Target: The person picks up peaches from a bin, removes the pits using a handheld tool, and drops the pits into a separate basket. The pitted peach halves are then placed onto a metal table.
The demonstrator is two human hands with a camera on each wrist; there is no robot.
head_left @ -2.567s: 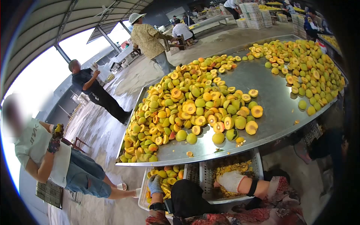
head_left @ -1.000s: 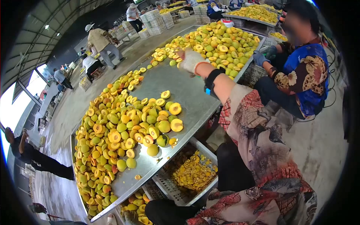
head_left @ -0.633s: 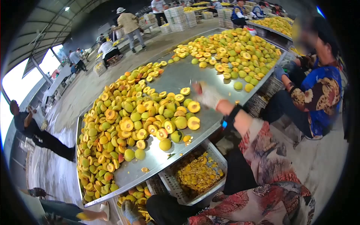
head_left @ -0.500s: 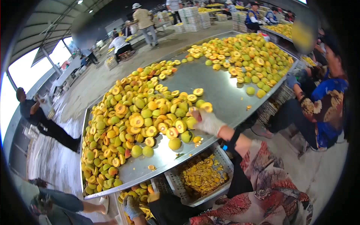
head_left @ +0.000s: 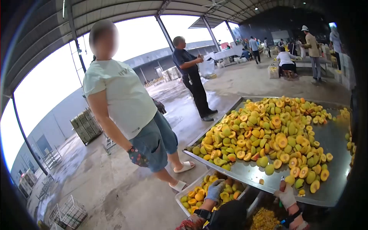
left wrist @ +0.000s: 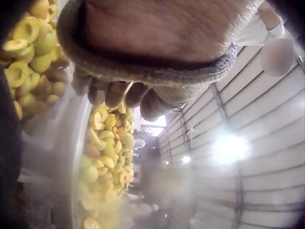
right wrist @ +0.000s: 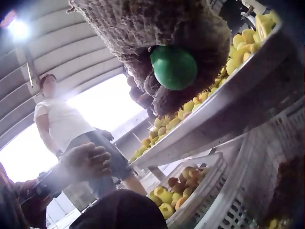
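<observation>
My right hand [head_left: 286, 197], in a white knit glove, is at the steel table's near edge in the head view. It grips a tool with a green handle [right wrist: 174, 67]; the rounded handle end shows in the right wrist view, while much of the tool is hidden by the glove. My left hand [head_left: 216, 189], in a grey-blue glove, hangs over a white crate [head_left: 182, 204] of peach halves, fingers loosely bent. In the left wrist view its fingers [left wrist: 114, 94] point down beneath the cuff. Halved peaches [head_left: 268, 132] lie heaped on the steel table [head_left: 245, 172].
A second crate with yellow scraps [head_left: 264, 219] stands under the table edge by my right hand. A person in a white shirt [head_left: 124, 97] stands left of the table; another in dark clothes [head_left: 191, 76] is behind. A wire basket [head_left: 71, 212] sits on the floor.
The head view has swung left, bringing the standing person in white fully into view. My right hand reached over the table, came back to the near peaches, and is now at the table's edge.
</observation>
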